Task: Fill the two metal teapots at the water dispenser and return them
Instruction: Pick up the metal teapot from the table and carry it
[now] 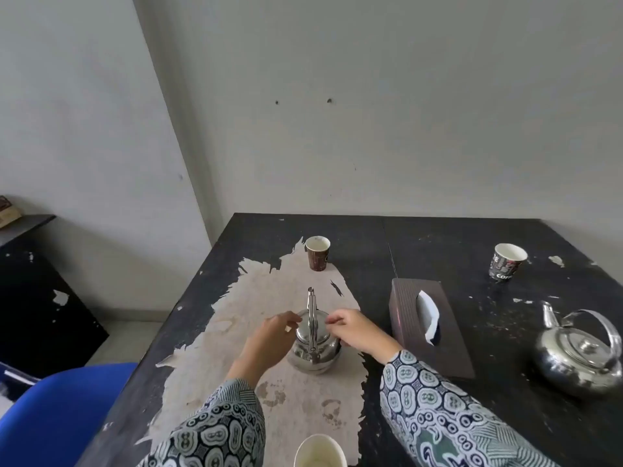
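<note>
A cup (pixel 320 450) sits at the tabletop's (pixel 472 237) near edge. Beyond it stands a teapot (pixel 315 352), the left hand (pixel 273 338) and right hand (pixel 354 332) flanking its lid, fingers pinched; whether they grip is unclear. Right of the teapot lie a tissue box (pixel 428 328) and a second teapot (pixel 580 355). Two cups (pixel 317 253) (pixel 507 262) stand farther back.
</note>
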`<state>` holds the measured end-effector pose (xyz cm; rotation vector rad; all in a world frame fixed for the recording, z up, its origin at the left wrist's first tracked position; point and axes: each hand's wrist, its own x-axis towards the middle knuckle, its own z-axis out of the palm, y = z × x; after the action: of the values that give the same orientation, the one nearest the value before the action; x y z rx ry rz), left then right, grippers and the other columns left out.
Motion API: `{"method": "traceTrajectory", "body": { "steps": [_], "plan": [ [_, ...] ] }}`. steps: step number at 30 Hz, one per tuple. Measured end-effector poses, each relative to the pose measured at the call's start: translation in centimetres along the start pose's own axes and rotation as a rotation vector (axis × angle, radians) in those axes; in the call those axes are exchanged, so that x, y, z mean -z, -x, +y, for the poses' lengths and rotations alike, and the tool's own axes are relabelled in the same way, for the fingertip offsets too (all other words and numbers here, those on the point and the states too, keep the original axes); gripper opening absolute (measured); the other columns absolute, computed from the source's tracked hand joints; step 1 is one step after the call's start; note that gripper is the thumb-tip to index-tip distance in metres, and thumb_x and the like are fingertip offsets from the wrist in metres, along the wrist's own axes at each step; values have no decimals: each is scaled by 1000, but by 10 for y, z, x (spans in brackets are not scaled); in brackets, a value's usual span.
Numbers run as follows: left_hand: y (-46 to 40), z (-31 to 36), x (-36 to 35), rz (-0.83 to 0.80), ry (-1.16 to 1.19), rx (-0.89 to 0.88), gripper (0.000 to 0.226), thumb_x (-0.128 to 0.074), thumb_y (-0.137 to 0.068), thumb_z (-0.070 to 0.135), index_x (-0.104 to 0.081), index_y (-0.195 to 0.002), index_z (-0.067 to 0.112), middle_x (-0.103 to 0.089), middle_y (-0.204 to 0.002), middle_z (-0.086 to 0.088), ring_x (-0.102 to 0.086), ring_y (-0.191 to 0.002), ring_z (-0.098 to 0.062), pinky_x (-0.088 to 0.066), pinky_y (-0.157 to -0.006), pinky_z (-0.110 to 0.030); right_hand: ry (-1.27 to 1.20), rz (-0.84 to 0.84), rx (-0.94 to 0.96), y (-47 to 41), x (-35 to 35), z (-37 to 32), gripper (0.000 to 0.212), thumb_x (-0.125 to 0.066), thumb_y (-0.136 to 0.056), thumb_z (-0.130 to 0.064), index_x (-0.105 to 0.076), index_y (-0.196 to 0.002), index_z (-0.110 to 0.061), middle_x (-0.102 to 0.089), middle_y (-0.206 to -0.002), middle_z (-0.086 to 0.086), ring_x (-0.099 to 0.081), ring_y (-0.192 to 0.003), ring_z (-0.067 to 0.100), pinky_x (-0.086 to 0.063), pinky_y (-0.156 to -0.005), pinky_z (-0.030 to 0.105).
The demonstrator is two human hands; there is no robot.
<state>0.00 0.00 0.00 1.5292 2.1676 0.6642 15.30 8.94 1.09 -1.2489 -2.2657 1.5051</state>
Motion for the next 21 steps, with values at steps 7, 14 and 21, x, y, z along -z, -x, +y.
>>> {"method": "traceTrajectory", "body": {
  "steps": [7,14,21],
  "plan": [
    [-6,-6,-28,25,151,-88,37,-43,-87,-3,-61,-114,16,-69,-106,-1,-64,-96,-16,-50,-85,-25,-307,65,-9,-22,-25,1,21,-47,-92,-23,-66,-95,-13,-55,-82,8,-50,-78,17,-41,-70,29],
    [5,-4,-13,77,140,-97,28,-48,-88,2,-67,-104,16,-71,-101,2,-64,-94,-11,-50,-86,-27,-324,100,-8,-20,-30,-7,23,-51,-91,-15,-66,-83,0,-57,-77,9,-47,-73,20,-38,-68,30],
    [33,-1,40,251,45,-130,31,-52,-87,2,-55,-114,18,-59,-116,4,-53,-101,-7,-41,-89,-19,-407,-27,61,17,-23,-42,24,-46,-94,-15,-68,-86,-12,-69,-85,6,-63,-79,17,-51,-86,37]
  ]
}}
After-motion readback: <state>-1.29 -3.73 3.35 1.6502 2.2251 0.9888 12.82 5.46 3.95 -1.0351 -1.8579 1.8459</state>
